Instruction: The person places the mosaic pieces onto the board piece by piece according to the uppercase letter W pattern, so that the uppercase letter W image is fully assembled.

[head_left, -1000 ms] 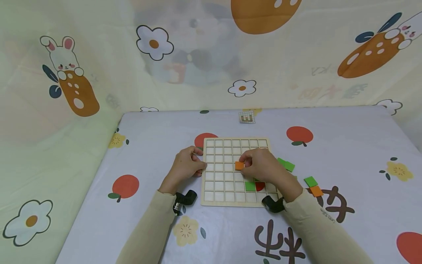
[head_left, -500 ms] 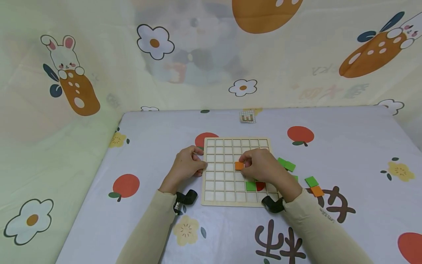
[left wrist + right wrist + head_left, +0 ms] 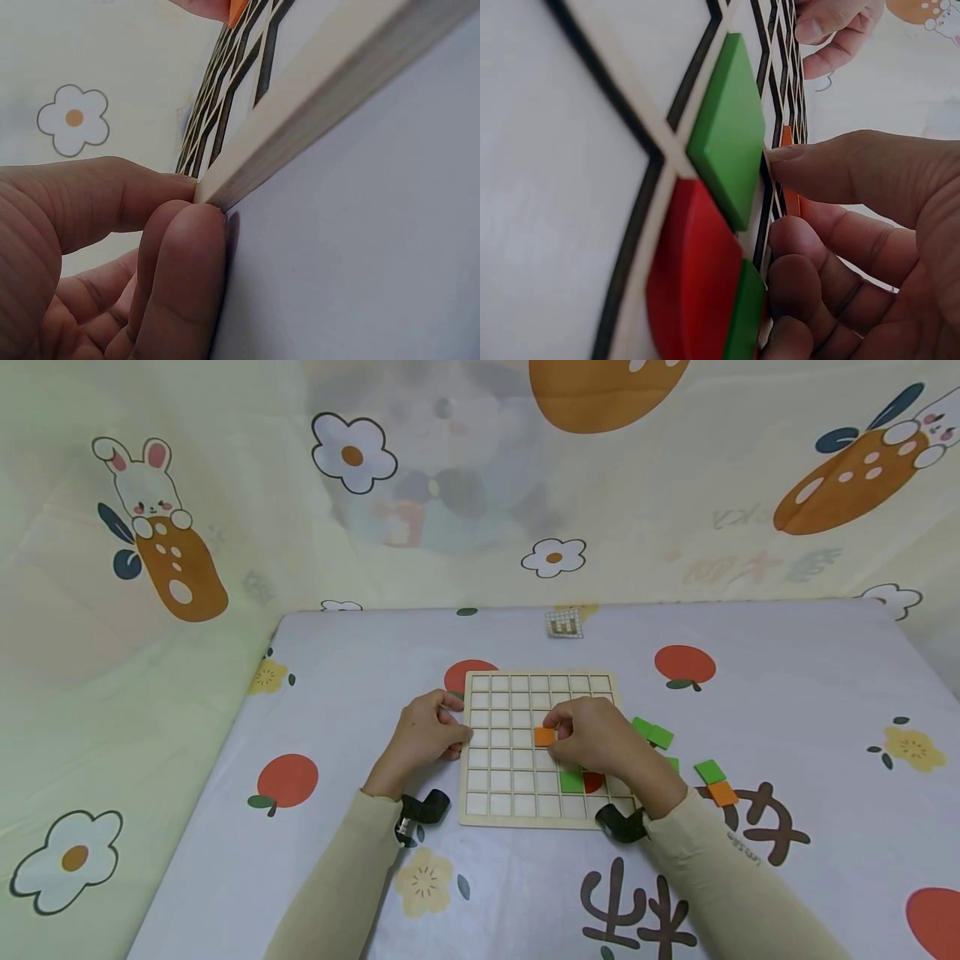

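A pale wooden grid board (image 3: 490,760) lies on the table. My left hand (image 3: 423,731) grips its left edge, and in the left wrist view the thumb and a finger (image 3: 187,262) meet the board's side. Over the board's middle, my right hand (image 3: 600,735) pinches an orange square tile (image 3: 544,737), which lies at a cell. Nearer to me, a green tile (image 3: 572,782) and a red piece with a curved side (image 3: 593,783) sit side by side in cells. Another green tile (image 3: 745,315) shows beside the red piece in the right wrist view. My right hand covers some cells.
Right of the board, loose green tiles (image 3: 660,737) lie near the right wrist. Further right, a green tile (image 3: 709,772) lies beside an orange tile (image 3: 723,793). A small card with a grid picture (image 3: 564,624) rests behind the board. Patterned cloth (image 3: 450,510) hangs at the table's back.
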Tool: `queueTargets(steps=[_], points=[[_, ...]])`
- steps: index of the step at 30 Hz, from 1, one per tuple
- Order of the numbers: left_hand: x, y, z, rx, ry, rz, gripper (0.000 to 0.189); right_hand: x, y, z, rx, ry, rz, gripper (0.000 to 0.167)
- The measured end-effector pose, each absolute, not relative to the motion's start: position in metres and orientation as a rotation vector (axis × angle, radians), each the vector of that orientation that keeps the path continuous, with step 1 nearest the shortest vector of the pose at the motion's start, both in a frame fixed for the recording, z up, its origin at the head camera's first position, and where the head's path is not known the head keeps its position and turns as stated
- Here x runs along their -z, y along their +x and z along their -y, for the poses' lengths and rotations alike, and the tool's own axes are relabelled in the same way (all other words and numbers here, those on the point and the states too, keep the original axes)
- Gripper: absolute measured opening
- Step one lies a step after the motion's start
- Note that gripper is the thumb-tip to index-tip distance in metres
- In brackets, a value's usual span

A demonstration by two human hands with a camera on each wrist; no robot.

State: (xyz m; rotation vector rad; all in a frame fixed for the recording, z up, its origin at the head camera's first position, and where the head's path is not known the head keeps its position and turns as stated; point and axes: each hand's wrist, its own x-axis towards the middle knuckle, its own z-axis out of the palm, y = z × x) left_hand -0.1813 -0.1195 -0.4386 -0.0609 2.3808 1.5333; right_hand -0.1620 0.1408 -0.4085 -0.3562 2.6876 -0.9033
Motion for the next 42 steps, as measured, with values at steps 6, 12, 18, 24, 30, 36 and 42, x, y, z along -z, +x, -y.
queueTargets(steps=[6,12,18,24,30,36,42], points=[[0.437,-0.181,0.120,-1.536,-0.046,-2.384,0.036,0.408,-0.162,-0.141,0.910,-0.359,-2.685,0.021],[0.436,-0.181,0.120,-1.534,-0.040,-2.382,0.035,0.409,-0.163,-0.141,0.916,-0.354,-2.677,0.022],[0.435,-0.181,0.119,-1.530,-0.039,-2.380,0.036,0.409,-0.162,-0.142,0.912,-0.349,-2.685,0.022],[0.435,-0.181,0.119,-1.521,-0.050,-2.385,0.035,0.409,-0.160,-0.142,0.926,-0.323,-2.671,0.026],[0.436,-0.181,0.120,-1.534,-0.061,-2.374,0.036,0.406,-0.155,-0.149,0.961,-0.335,-2.740,0.036],[0.436,-0.181,0.119,-1.530,-0.065,-2.376,0.036,0.404,-0.145,-0.173,0.994,-0.281,-2.847,0.037],[0.436,-0.180,0.120,-1.534,-0.064,-2.370,0.036,0.406,-0.134,-0.205,0.968,-0.112,-2.908,0.040]])
